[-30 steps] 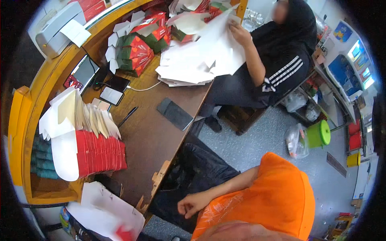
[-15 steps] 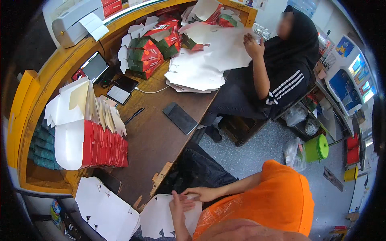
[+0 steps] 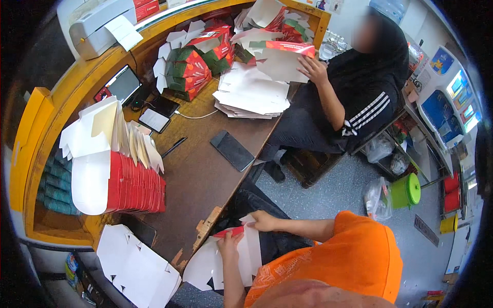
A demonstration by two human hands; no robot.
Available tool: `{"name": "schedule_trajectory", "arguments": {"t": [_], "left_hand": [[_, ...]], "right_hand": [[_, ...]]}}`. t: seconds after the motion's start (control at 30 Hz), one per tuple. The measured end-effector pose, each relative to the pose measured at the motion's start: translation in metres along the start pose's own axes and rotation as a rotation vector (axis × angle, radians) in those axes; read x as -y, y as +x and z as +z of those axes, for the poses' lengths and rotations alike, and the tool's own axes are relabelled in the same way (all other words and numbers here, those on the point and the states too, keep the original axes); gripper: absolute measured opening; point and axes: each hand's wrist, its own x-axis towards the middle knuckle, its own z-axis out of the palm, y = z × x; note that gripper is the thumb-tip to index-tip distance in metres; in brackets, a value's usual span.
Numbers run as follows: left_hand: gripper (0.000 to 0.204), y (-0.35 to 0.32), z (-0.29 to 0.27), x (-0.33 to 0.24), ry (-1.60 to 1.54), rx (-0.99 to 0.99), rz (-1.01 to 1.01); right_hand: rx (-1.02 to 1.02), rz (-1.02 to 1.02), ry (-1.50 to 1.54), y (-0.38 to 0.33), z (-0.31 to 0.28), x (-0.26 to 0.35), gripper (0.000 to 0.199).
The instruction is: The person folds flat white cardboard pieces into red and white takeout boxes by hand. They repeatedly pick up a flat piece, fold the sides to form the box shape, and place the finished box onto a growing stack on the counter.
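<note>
The brown bench [image 3: 205, 169] is bordered by a yellow raised ledge [image 3: 56, 102] on its far left side. A row of flat red-and-white cartons [image 3: 123, 179] is stood on edge at the bench's left, white flaps up. A pile of white flat blanks [image 3: 251, 95] is laid at the far end, with folded red-and-green boxes [image 3: 190, 69] heaped beside it. More white blanks [image 3: 136, 264] are seen below the bench's near corner. A grey printer [image 3: 97, 25] is set on the ledge. A green bucket [image 3: 405, 190] is stood on the floor at the right. A dark phone [image 3: 233, 150] is laid flat mid-bench.

A white carton blank [image 3: 221, 259] with a red edge is held over the lap, just off the bench's near edge. It is gripped at its upper edge by the left hand [image 3: 228, 241], closed on it, and at its top right corner by the right hand [image 3: 263, 222], fingers pinched on it.

A co-worker's hand [image 3: 312, 69] is rested on the far blanks.
</note>
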Motion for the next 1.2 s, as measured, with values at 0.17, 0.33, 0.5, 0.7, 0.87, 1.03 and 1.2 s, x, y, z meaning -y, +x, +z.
{"name": "schedule_trajectory", "arguments": {"t": [0.17,0.33,0.5,0.7,0.87,1.03,1.2], "left_hand": [[0.02,-0.031,0.009,-0.01,0.008,-0.016,0.148],[0.022,-0.041,0.001,0.006,0.009,-0.094,0.068],[0.032,-0.02,0.002,-0.005,0.167,0.012,-0.037],[0.038,0.038,-0.012,0.002,0.137,0.043,-0.356],[0.033,0.034,-0.002,0.007,0.028,0.167,-0.276],[0.025,0.006,0.009,-0.008,0.018,0.164,-0.197],[0.015,-0.013,0.004,-0.005,0.065,0.071,-0.046]], "right_hand": [[-0.017,0.013,0.128,0.001,-0.002,0.0,0.033],[0.01,0.052,0.181,-0.001,-0.007,0.004,0.033],[0.029,-0.057,-0.12,0.0,-0.004,0.0,0.031],[0.071,0.11,-0.169,0.016,-0.003,0.013,0.034],[0.073,0.206,0.216,0.014,-0.01,0.023,0.032],[0.333,0.23,0.522,0.009,-0.028,0.011,0.033],[0.32,0.287,0.587,0.003,-0.027,0.014,0.034]]}}
